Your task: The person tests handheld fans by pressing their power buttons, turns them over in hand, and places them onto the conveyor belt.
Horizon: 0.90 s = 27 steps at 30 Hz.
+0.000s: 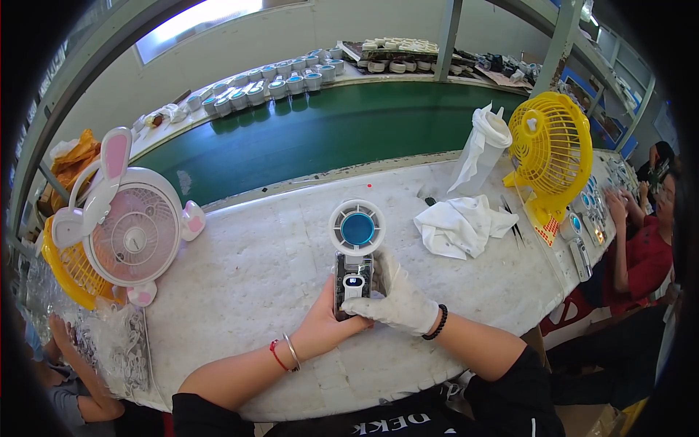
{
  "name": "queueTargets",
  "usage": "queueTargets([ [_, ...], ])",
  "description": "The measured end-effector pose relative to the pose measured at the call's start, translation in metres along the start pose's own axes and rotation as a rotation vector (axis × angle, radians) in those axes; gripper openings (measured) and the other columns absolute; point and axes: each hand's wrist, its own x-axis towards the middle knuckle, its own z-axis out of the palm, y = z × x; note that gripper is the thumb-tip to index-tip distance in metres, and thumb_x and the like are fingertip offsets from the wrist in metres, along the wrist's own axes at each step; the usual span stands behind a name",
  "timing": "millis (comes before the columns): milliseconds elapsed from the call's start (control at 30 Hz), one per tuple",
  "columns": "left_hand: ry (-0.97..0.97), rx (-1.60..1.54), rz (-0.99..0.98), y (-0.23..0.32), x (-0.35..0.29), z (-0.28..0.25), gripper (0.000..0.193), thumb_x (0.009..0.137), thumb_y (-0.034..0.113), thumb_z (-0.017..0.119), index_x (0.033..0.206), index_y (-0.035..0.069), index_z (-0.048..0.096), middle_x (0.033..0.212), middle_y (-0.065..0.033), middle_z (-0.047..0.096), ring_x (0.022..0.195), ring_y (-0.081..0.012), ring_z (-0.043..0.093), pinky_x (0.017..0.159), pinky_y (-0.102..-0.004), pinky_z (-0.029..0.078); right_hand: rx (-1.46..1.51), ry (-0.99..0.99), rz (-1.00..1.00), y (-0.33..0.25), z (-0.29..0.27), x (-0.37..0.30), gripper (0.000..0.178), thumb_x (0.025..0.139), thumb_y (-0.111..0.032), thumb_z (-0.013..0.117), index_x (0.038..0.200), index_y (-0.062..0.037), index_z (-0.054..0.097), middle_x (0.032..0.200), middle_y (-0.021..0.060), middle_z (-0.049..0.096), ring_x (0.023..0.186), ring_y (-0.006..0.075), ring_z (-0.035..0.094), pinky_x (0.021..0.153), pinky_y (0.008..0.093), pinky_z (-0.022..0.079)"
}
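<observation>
Both forearms come in from the lower edge and meet over the white worktop (277, 284). The bare left hand (326, 320) and the white-gloved right hand (397, 302) are both closed around the handle of a small white handheld fan with a blue centre (356, 244) — held upright, just above the worktop.

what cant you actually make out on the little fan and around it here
Head view only:
- handheld fan: lower handle hidden by left hand and gloved right hand.
- its small screen: too small to read.
- white fans beyond the green belt: too small for detail.
- person in red: cut off by the right rim.
</observation>
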Motion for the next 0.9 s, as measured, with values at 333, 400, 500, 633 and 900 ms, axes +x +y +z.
queueTargets([
  [333, 0.013, 0.057, 0.020, -0.0043, -0.0003, -0.0015, 0.068, 0.076, -0.001, 0.065, 0.131, 0.006, 0.025, 0.112, -0.0065, 0.052, 0.100, -0.0142, 0.055, 0.083, -0.0302, 0.048, -0.060, -0.003, -0.022, -0.0006, -0.0004, -0.0022, 0.088, 0.066, -0.012, 0.078, 0.134, -0.0034, 0.022, 0.128, 0.0114, 0.038, 0.119, 0.0203, 0.042, 0.100, 0.0369, 0.036],
  [400, 0.022, 0.060, 0.016, -0.0061, 0.0003, -0.0021, 0.069, 0.076, -0.001, 0.065, 0.131, 0.006, 0.024, 0.110, -0.0068, 0.053, 0.098, -0.0144, 0.056, 0.082, -0.0305, 0.048, -0.025, 0.004, -0.012, -0.0002, 0.0002, -0.0013, 0.088, 0.066, -0.012, 0.078, 0.134, -0.0035, 0.022, 0.128, 0.0114, 0.038, 0.119, 0.0203, 0.042, 0.100, 0.0370, 0.035],
  [500, -0.008, 0.038, -0.007, -0.0031, 0.0007, -0.0025, 0.069, 0.076, -0.001, 0.065, 0.131, 0.006, 0.024, 0.108, -0.0071, 0.054, 0.094, -0.0147, 0.057, 0.080, -0.0308, 0.049, 0.016, 0.008, -0.004, 0.0014, -0.0005, -0.0002, 0.088, 0.066, -0.012, 0.078, 0.134, -0.0036, 0.022, 0.128, 0.0113, 0.038, 0.119, 0.0204, 0.041, 0.100, 0.0370, 0.035],
  [633, -0.012, 0.028, 0.006, -0.0003, 0.0008, -0.0008, 0.069, 0.077, -0.002, 0.065, 0.131, 0.006, 0.023, 0.105, -0.0072, 0.055, 0.092, -0.0149, 0.058, 0.079, -0.0309, 0.049, 0.032, 0.007, 0.001, 0.0014, -0.0016, -0.0001, 0.089, 0.066, -0.012, 0.078, 0.134, -0.0037, 0.022, 0.128, 0.0109, 0.038, 0.119, 0.0204, 0.041, 0.100, 0.0370, 0.035],
  [900, -0.001, 0.022, 0.018, -0.0013, 0.0006, 0.0000, 0.068, 0.077, -0.001, 0.065, 0.130, 0.005, 0.024, 0.105, -0.0077, 0.055, 0.091, -0.0146, 0.058, 0.079, -0.0303, 0.049, -0.004, -0.006, -0.006, -0.0004, -0.0021, 0.0003, 0.091, 0.065, -0.012, 0.078, 0.136, -0.0044, 0.021, 0.129, 0.0107, 0.038, 0.120, 0.0205, 0.041, 0.100, 0.0368, 0.035],
])
